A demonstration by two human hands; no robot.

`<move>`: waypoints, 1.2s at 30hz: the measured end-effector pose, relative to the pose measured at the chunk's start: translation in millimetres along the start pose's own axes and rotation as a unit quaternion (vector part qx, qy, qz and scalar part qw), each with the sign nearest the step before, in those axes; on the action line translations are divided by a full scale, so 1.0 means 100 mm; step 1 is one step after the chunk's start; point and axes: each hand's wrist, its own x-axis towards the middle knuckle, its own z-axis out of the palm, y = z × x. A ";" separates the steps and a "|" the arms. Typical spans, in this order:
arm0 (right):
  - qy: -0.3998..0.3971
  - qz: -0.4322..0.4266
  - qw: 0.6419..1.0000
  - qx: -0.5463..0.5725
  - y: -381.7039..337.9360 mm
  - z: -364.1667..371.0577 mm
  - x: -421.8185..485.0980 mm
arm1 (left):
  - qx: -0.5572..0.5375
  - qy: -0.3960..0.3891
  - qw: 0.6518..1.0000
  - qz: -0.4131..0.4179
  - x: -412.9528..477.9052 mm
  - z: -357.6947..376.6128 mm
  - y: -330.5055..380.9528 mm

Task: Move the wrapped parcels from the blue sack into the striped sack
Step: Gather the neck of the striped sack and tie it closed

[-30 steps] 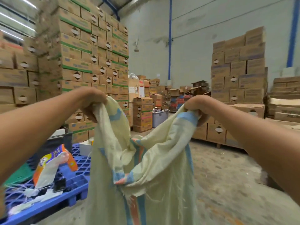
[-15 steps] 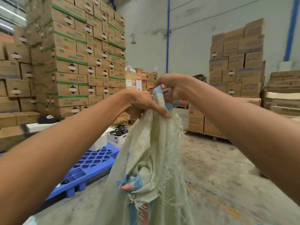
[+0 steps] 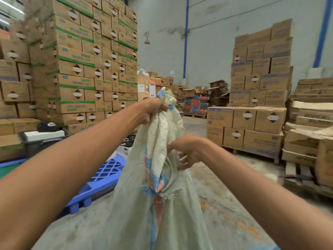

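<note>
Head view: left hand (image 3: 153,109) clenches frayed woven striped sack (image 3: 158,204); right hand (image 3: 187,152), loosely spread, beside it.

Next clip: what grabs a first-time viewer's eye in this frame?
The pale striped sack hanging centre frame, its bunched top gripped by the left hand. The right hand, blurred, is at the fabric lower down. Tall stacks of cartons fill the left; a blue pallet lies on the floor beside the sack.
</note>
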 end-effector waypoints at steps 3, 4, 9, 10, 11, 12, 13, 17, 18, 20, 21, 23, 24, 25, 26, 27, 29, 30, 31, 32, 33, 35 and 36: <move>0.025 -0.010 0.995 -0.091 0.03 0.02 0.07 | 0.039 0.014 0.999 0.010 -0.04 -0.01 0.05; 0.025 -0.010 0.993 -0.118 -0.01 -0.04 0.03 | 0.059 0.027 0.998 0.014 -0.03 -0.03 0.06; 0.047 -0.071 0.978 -0.188 -0.60 -0.55 -0.60 | 0.102 0.036 0.994 -0.006 0.00 -0.11 0.08; 0.034 -0.089 0.986 -0.136 -0.72 -0.67 -0.71 | 0.097 0.024 0.995 -0.006 0.03 -0.11 0.09; 0.015 -0.101 0.992 -0.071 -0.82 -0.75 -0.79 | 0.093 0.007 0.996 0.000 0.01 -0.10 0.10; 0.005 -0.108 0.994 -0.010 -0.88 -0.80 -0.83 | 0.085 -0.012 0.996 0.006 -0.01 -0.08 0.10; 0.004 -0.114 0.992 0.045 -0.92 -0.83 -0.80 | 0.073 -0.026 0.997 0.008 -0.06 -0.07 0.11; 0.048 -0.124 0.966 0.223 -0.89 -0.83 -0.46 | -0.049 -0.142 0.988 0.046 -0.24 -0.12 0.06; 0.060 -0.128 0.955 0.260 -0.89 -0.84 -0.37 | -0.068 -0.184 0.980 0.044 -0.27 -0.17 0.03; 0.068 -0.132 0.929 0.338 -0.87 -0.83 -0.24 | 0.040 -0.233 0.970 0.063 -0.33 -0.24 -0.05; 0.055 -0.140 0.917 0.369 -0.88 -0.82 -0.19 | 0.139 -0.223 0.961 0.086 -0.35 -0.25 -0.11; 0.025 -0.158 0.912 0.378 -0.88 -0.77 -0.15 | 0.278 -0.181 0.935 0.125 -0.37 -0.23 -0.19; 0.014 -0.161 0.917 0.364 -0.88 -0.73 -0.15 | 0.310 -0.151 0.927 0.148 -0.34 -0.21 -0.25; 0.006 -0.168 0.925 0.340 -0.88 -0.70 -0.19 | 0.320 -0.110 0.927 0.163 -0.25 -0.21 -0.27; 0.017 -0.174 0.937 0.303 -0.86 -0.67 -0.21 | 0.310 -0.071 0.932 0.174 -0.21 -0.21 -0.29; 0.027 -0.181 0.946 0.266 -0.83 -0.65 -0.22 | 0.288 -0.032 0.940 0.182 -0.15 -0.22 -0.33; 0.055 -0.197 0.950 0.234 -0.68 -0.64 -0.19 | 0.190 0.051 0.965 0.171 -0.02 -0.30 -0.36; 0.075 -0.201 0.943 0.253 -0.58 -0.65 -0.17 | 0.133 0.079 0.975 0.157 0.02 -0.35 -0.34; 0.100 -0.195 0.934 0.284 -0.44 -0.64 -0.10 | 0.070 0.089 0.984 0.135 0.04 -0.38 -0.36; 0.128 -0.184 0.928 0.298 -0.29 -0.61 -0.08 | 0.007 0.079 0.990 0.114 0.02 -0.43 -0.35; 0.148 -0.170 0.927 0.300 -0.15 -0.60 0.00 | -0.059 0.044 0.993 0.092 0.04 -0.47 -0.34; 0.122 -0.129 0.956 0.232 0.14 -0.51 0.05 | -0.160 -0.029 0.984 0.079 -0.08 -0.51 -0.31; 0.079 -0.111 0.975 0.173 0.25 -0.42 0.03 | -0.193 -0.053 0.977 0.074 -0.09 -0.53 -0.30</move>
